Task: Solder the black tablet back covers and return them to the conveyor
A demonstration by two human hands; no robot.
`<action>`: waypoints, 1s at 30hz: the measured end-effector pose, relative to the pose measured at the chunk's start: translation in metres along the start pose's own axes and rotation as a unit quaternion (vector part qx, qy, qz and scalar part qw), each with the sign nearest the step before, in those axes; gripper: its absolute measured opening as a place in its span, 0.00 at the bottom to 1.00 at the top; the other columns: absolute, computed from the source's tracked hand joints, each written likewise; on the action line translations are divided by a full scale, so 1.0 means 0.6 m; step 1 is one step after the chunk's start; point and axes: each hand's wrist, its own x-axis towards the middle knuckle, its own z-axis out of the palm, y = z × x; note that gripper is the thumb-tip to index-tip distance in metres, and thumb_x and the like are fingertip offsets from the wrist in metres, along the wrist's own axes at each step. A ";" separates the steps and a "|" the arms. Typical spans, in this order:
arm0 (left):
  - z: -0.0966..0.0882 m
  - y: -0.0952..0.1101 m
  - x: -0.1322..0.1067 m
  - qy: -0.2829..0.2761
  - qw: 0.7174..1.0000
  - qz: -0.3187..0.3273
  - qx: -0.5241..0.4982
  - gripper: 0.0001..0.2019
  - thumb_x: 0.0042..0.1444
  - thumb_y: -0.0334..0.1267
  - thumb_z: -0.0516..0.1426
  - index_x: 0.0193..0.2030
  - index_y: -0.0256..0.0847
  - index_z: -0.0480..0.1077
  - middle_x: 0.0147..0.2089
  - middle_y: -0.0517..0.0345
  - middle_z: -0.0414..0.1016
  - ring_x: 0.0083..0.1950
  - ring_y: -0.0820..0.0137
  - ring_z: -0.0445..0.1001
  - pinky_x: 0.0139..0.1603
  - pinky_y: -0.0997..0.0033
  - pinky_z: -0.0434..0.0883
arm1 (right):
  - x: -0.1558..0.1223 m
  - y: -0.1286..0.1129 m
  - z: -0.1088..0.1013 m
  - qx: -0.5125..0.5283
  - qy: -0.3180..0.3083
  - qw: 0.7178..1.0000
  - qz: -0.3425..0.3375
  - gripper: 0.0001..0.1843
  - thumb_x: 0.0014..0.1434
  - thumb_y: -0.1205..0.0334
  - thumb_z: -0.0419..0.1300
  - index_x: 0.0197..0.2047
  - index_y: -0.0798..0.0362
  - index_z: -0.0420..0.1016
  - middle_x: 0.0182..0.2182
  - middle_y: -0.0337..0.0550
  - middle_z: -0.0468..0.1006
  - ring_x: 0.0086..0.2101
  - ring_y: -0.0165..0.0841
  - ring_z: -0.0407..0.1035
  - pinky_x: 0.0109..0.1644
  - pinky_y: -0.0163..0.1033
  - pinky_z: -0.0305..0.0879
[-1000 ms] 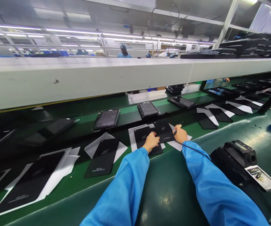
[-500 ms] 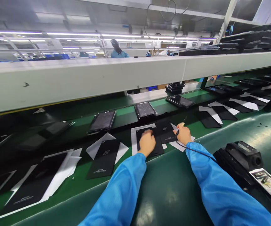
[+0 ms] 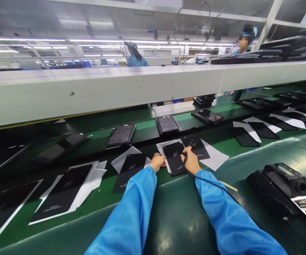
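Note:
A black back cover (image 3: pixel 174 157) lies on a white sheet (image 3: pixel 164 146) on the green conveyor belt (image 3: pixel 100 198). My left hand (image 3: pixel 157 162) is closed at the cover's left edge, its fingers pressed against it. My right hand (image 3: pixel 191 161) is closed round a thin corded pen-like tool (image 3: pixel 186 156), its tip over the cover's right side. The tool's black cord runs back along my right sleeve. A second black cover (image 3: pixel 197 147) lies just right of my right hand on another white sheet (image 3: pixel 215 158).
More black covers on white sheets (image 3: pixel 129 165) (image 3: pixel 62 193) line the belt left and right. Tablets (image 3: pixel 120 135) (image 3: pixel 166 123) (image 3: pixel 207 115) lie on the far lane under a long grey shelf (image 3: pixel 142 86). A black device (image 3: pixel 280 182) sits at right. Other people stand beyond the shelf.
Both hands have shifted left onto the left cover. My left hand went from the cover's top to its left edge; my right hand with the tool left the right cover.

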 end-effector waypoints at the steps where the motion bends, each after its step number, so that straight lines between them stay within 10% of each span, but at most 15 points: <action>1: 0.005 0.001 -0.001 -0.011 1.000 -0.007 -0.001 0.17 0.64 0.43 0.60 0.56 0.37 0.70 0.55 0.47 0.74 0.49 0.61 0.77 0.48 0.56 0.78 | 0.003 0.009 -0.008 0.002 0.006 1.000 0.005 0.10 0.62 0.61 0.54 0.47 0.49 0.63 0.37 0.42 0.76 0.36 0.39 0.73 0.41 0.39 0.61; 19: 0.065 0.049 -0.021 -0.085 0.986 -0.107 -0.097 0.17 0.65 0.42 0.59 0.57 0.38 0.70 0.55 0.48 0.74 0.49 0.62 0.77 0.47 0.55 0.78 | -0.008 0.056 -0.009 0.022 0.050 0.998 0.034 0.12 0.57 0.64 0.53 0.46 0.49 0.64 0.39 0.42 0.73 0.37 0.38 0.71 0.39 0.38 0.59; 30: 0.089 0.077 -0.096 -0.092 0.982 0.012 -0.163 0.20 0.63 0.43 0.60 0.59 0.38 0.69 0.58 0.46 0.72 0.54 0.58 0.75 0.52 0.52 0.76 | -0.009 0.067 -0.019 0.025 0.098 0.994 0.029 0.08 0.62 0.61 0.53 0.45 0.49 0.65 0.42 0.45 0.78 0.41 0.38 0.75 0.45 0.40 0.67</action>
